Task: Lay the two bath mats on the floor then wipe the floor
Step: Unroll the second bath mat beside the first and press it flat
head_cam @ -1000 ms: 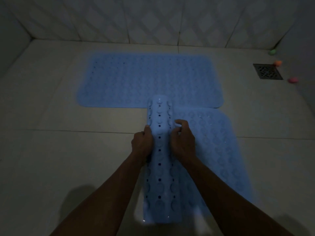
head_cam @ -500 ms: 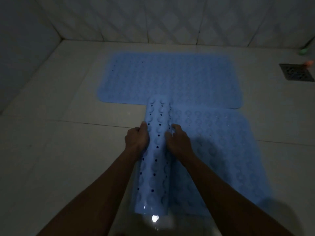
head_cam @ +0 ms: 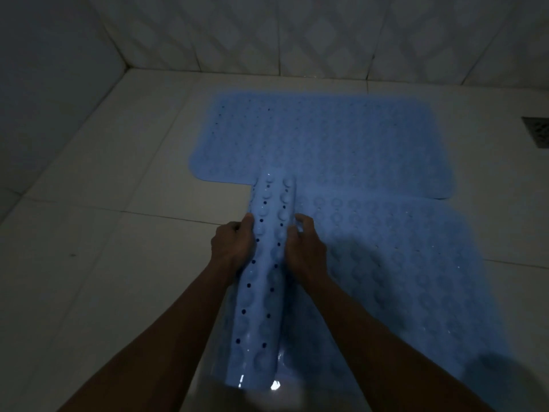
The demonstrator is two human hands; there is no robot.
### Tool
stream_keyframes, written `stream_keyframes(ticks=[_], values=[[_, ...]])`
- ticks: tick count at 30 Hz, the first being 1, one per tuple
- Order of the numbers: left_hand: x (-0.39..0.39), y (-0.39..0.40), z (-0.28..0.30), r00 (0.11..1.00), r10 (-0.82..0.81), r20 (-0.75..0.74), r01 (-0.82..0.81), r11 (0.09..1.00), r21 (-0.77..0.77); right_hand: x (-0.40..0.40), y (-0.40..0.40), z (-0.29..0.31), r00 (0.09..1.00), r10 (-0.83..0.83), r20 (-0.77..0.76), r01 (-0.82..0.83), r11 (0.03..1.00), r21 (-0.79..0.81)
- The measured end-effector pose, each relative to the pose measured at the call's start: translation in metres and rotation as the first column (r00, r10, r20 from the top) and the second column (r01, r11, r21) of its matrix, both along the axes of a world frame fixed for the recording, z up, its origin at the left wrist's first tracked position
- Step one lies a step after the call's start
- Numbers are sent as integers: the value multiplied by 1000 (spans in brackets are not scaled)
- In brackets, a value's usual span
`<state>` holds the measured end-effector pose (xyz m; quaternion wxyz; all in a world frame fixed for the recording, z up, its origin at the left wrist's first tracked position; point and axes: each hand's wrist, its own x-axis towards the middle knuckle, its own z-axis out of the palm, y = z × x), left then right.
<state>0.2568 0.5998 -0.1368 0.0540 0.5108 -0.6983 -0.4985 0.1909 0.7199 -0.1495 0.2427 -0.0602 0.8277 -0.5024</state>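
Blue half-rolled mat [head_cam: 269, 281], seemingly gripped between left hand [head_cam: 234, 243] and right hand [head_cam: 306, 251].

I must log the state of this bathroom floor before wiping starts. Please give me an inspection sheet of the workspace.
Surface: pale tiled floor, dim light.
Job's things: first blue mat flat near the wall; second blue mat half unrolled, its roll on the left side.
Clutter: nothing seen.
Hands: left hand and right hand on the roll.
Cables: nothing seen.
Surroundings: tiled wall; floor drain at right edge.
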Motion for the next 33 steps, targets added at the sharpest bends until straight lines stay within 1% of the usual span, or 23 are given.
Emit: stream_keyframes(ticks=[2, 4, 6, 9, 11, 13, 14, 16, 17, 19, 21, 22, 24, 27, 28, 29, 31, 33], values=[[2, -8, -2, 1000, 20, -3, -19, 999, 48, 0, -9, 2, 1000, 8, 21, -8, 1000, -8], [4, -14, -4, 999, 35, 9, -36, 997, 71, 3, -21, 4, 992, 123, 0, -123, 992, 27], [5, -19, -7, 999, 39, 17, -40, 997, 60, 7, -35, 5, 985, 172, -10, -171, 984, 55], [6, -26, -7, 999, 43, 9, -43, 999, 8, 10, -53, 6, 991, 128, 50, -129, 992, 14], [9, -33, -7, 999, 43, 5, -43, 998, -40, 8, -61, 3, 987, 112, 117, -112, 994, -5], [13, -39, -8, 999, 38, 1, -38, 996, -84, 8, -69, 2, 969, 118, 215, -106, 992, -69], [17, -41, -9, 999, 32, -6, -33, 994, -102, 8, -72, 1, 962, 147, 229, -130, 988, -89], [24, -46, -11, 999, -2, -37, -3, 991, -137, 9, -79, 4, 958, 193, 211, -178, 980, -89], [28, -48, -13, 998, -30, -49, 22, 987, -156, 9, -82, 1, 960, 220, 172, -213, 975, -55], [35, -52, -18, 994, -102, -45, 90, 972, -216, 10, -86, -5, 963, 261, 64, -265, 962, 63], [39, -55, -22, 989, -149, -14, 138, 943, -303, 10, -87, -9, 955, 293, -37, -285, 947, 151], [40, -56, -23, 988, -153, 1, 145, 928, -344, 10, -88, -10, 948, 312, -68, -298, 940, 166], [42, -57, -24, 989, -148, 31, 148, 906, -397, 9, -89, -10, 927, 363, -93, -343, 922, 179], [41, -55, -25, 975, -204, 87, 221, 859, -461, 7, -93, -19, 917, 388, -90, -364, 908, 207], [41, -55, -25, 967, -215, 141, 256, 832, -491, 7, -94, -18, 914, 390, -111, -363, 909, 203], [40, -55, -24, 949, -220, 225, 307, 802, -512, 6, -95, -19, 911, 390, -131, -359, 910, 208], [39, -63, -25, 895, -224, 387, 409, 758, -508, 4, -98, -19, 895, 425, -138, -382, 888, 256], [40, -76, -25, 871, -201, 449, 436, 738, -516, 1, -102, -21, 865, 485, -126, -426, 845, 324]])
